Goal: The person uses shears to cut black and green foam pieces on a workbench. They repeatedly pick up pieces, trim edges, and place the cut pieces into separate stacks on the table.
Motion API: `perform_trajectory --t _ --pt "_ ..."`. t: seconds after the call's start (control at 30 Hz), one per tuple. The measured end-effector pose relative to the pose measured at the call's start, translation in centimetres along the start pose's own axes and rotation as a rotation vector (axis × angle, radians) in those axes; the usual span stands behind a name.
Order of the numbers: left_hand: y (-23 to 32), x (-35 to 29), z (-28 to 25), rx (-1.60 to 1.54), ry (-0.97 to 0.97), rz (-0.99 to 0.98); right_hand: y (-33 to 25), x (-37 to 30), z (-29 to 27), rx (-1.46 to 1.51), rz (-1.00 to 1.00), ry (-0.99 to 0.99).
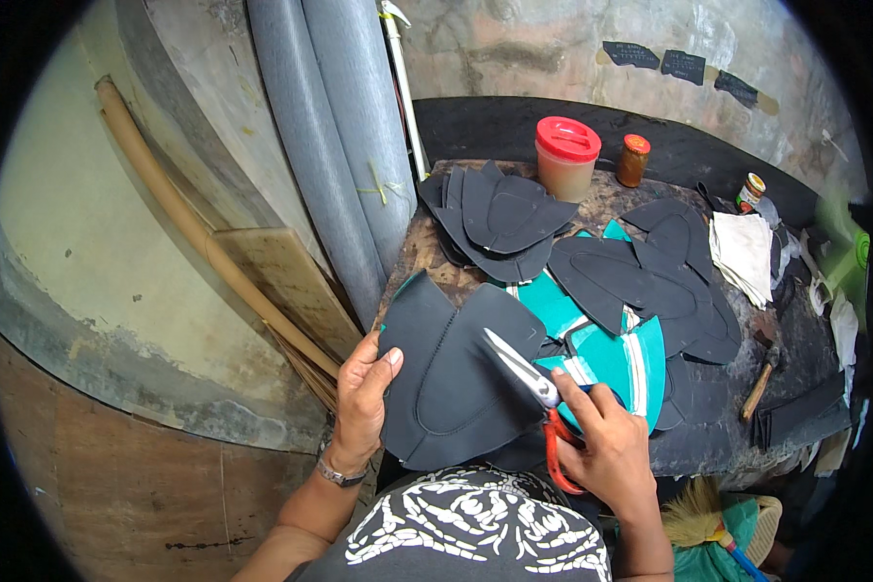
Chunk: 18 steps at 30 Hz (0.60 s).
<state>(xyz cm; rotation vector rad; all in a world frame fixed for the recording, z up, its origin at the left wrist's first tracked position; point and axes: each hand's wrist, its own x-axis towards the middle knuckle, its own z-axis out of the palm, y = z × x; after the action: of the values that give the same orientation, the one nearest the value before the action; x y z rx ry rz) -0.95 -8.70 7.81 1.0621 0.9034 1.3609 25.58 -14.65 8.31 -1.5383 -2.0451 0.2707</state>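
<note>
Black leather piece (451, 373) gripped by left hand (364, 398), right hand (606, 446) clenched round orange-handled scissors (533, 388)

Left hand (364, 388) raised, fingers pinched closed, wrist bent, right hand (606, 441) curled shut, knuckles up

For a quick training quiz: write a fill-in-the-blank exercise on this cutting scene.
1. The right hand holds scissors with ____ handles.
2. The left hand grips a black leather piece by its ____ edge.
3. The jar at the back of the bench has a ____ lid.
4. A hammer lies to the ____ of the scissors.

Missing words: red; left; red; right
</note>
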Motion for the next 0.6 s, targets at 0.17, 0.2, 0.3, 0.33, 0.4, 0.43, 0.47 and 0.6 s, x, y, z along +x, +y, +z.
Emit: perform_trajectory --t 0.17,0.2,0.3,0.33,0.4,0.43,0.47,0.6 --pt "-0.2 -0.4 -0.4 -0.017 -0.047 -0.043 -0.8 1.1 0.3 -0.083 -0.067 -0.005" --pt "-0.4 -0.5 -0.4 -0.009 -0.053 -0.044 -0.8 1.2 0.3 -0.086 -0.075 -0.006" --pt "-0.7 -0.7 -0.5 0.012 -0.097 -0.041 -0.5 1.1 0.4 -0.074 -0.052 -0.03" --pt "-0.8 -0.7 -0.6 -0.006 -0.125 -0.039 -0.5 1.1 0.6 -0.055 -0.042 -0.032" --pt "-1.0 -0.6 -0.6 0.014 -0.115 -0.049 -0.2 1.0 1.0 -0.019 -0.021 -0.032" --pt "-1.0 -0.5 -0.5 -0.004 -0.124 -0.064 -0.1 1.1 1.4 0.056 -0.005 0.01" --pt "-1.1 -0.4 -0.5 -0.024 -0.126 -0.048 -0.1 1.2 2.0 0.132 0.013 0.052" --pt "-1.4 0.0 -0.3 -0.079 -0.153 -0.094 0.3 1.0 2.9 0.134 0.082 0.155"
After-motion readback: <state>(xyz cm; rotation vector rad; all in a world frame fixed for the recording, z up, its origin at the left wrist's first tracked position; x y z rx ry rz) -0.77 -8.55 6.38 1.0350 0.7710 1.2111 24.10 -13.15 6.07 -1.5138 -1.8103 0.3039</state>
